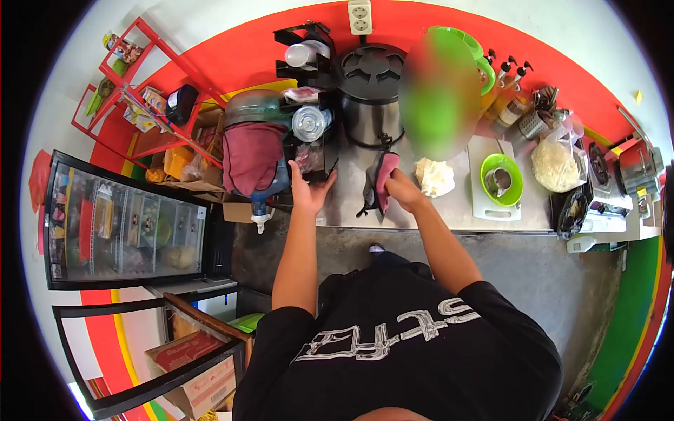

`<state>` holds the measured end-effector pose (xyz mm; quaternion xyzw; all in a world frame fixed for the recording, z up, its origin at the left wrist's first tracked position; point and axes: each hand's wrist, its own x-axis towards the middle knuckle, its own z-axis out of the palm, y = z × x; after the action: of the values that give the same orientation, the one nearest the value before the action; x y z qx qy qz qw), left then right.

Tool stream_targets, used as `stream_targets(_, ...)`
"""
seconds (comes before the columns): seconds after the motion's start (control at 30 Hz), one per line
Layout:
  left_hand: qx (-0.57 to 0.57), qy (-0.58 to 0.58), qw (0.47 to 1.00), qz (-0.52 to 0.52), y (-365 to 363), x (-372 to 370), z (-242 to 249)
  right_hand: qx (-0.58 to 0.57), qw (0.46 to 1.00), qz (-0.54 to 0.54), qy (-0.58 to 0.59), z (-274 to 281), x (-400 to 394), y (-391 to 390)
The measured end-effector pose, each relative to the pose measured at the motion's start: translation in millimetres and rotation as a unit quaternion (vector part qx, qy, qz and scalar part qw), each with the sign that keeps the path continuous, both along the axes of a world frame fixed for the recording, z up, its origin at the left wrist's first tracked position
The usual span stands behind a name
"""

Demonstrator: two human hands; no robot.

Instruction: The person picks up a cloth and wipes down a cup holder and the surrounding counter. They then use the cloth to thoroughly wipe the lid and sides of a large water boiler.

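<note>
1. Cloth (382, 184), pink and grey, lies bunched on the metal counter (449, 207) just in front of the big steel urn (368, 95); the right hand (401, 189) has its fingers closed around its lower end, pressing it down on the surface, a grip suited to wiping.
2. Left hand (309, 191) rests at the counter's left edge with fingers spread wide and holding nothing, likely as a brace, just below a small black machine (309, 158).
3. Water jug (256, 151), draped in a maroon cloth, stands tipped beside that hand, off the counter's end.
4. White crumpled bag (435, 177) sits just right of the cloth, near a green bowl (501, 179) on a white board.
5. Glass-door fridge (126, 224) stands well apart to the left.
</note>
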<state>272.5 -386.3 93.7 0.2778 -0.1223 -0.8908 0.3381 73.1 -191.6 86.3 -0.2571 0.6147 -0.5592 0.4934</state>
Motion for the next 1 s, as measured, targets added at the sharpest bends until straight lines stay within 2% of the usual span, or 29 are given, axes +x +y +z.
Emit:
stream_targets(0.03, 0.001, 0.005, 1.000, 0.004, 0.3, -0.7, 0.6, 0.017, 0.998, -0.012, 0.065, -3.7, -2.7, -3.3)
stream_targets(0.1, -0.038, -0.053, 0.998, 0.005, -1.0, -2.5, 1.8, 0.028, 0.996, -0.034, 0.074, -50.8, -10.4, -16.4)
stream_targets(0.13, -0.011, -0.039, 0.999, 0.005, -3.7, -0.4, 2.2, 0.044, 0.995, -0.060, 0.071, -71.2, -8.8, -18.2)
stream_targets(0.27, 0.001, -0.077, 0.997, 0.014, -8.7, 3.3, 1.8, 0.060, 0.994, -0.090, 0.032, -74.4, 6.1, -26.3)
stream_targets(0.33, 0.033, -0.138, 0.989, 0.044, -11.2, 6.0, 11.7, -0.029, 0.984, -0.102, 0.144, -87.9, 19.7, -35.0)
stream_targets(0.37, 0.034, -0.143, 0.988, 0.040, -13.2, 8.7, 16.7, -0.026, 0.984, -0.105, 0.140, -94.7, 24.3, -36.5)
stream_targets(0.4, 0.032, -0.154, 0.987, 0.036, -16.1, 12.2, 21.0, -0.015, 0.952, -0.089, 0.291, -97.1, 29.3, -38.0)
stream_targets(0.43, 0.029, -0.165, 0.985, 0.032, -20.7, 15.3, 20.8, -0.002, 0.897, -0.069, 0.436, -89.3, 35.3, -41.0)
stream_targets(0.47, 0.032, -0.170, 0.985, 0.027, -23.4, 21.1, 18.7, 0.054, 0.899, -0.050, 0.432, -82.4, 46.4, -38.8)
stream_targets(0.5, 0.019, -0.170, 0.985, 0.018, -28.5, 26.4, 17.0, 0.057, 0.900, -0.052, 0.429, -67.3, 56.5, -39.5)
stream_targets(0.57, 0.005, -0.170, 0.985, 0.008, -38.6, 32.7, 15.9, 0.174, 0.832, 0.040, 0.524, -43.5, 70.6, -46.9)
stream_targets(0.63, 0.001, -0.164, 0.986, -0.005, -47.2, 42.3, 16.1, 0.212, 0.818, 0.053, 0.531, -46.6, 76.5, -63.8)
stream_targets(0.7, -0.009, -0.178, 0.984, -0.025, -54.7, 50.3, 15.9, 0.200, 0.825, -0.004, 0.528, -66.7, 75.6, -87.4)
stream_targets(0.77, -0.018, -0.188, 0.981, -0.047, -58.9, 54.0, 17.3, 0.166, 0.837, -0.023, 0.520, -75.7, 66.4, -115.0)
stream_targets(0.83, -0.021, -0.207, 0.977, -0.053, -60.2, 54.7, 26.2, 0.086, 0.881, -0.066, 0.461, -85.8, 51.1, -144.2)
stream_targets(0.9, -0.038, -0.209, 0.975, -0.061, -64.5, 57.7, 30.4, 0.051, 0.878, -0.071, 0.470, -84.8, 36.9, -168.3)
stream_targets(0.97, -0.040, -0.210, 0.974, -0.079, -68.5, 63.1, 25.9, -0.036, 0.916, -0.029, 0.399, -86.9, 31.2, -186.5)
stream_targets(1.0, -0.039, -0.215, 0.972, -0.084, -70.2, 62.6, 27.6, -0.006, 0.904, -0.025, 0.427, -88.1, 30.3, -195.3)
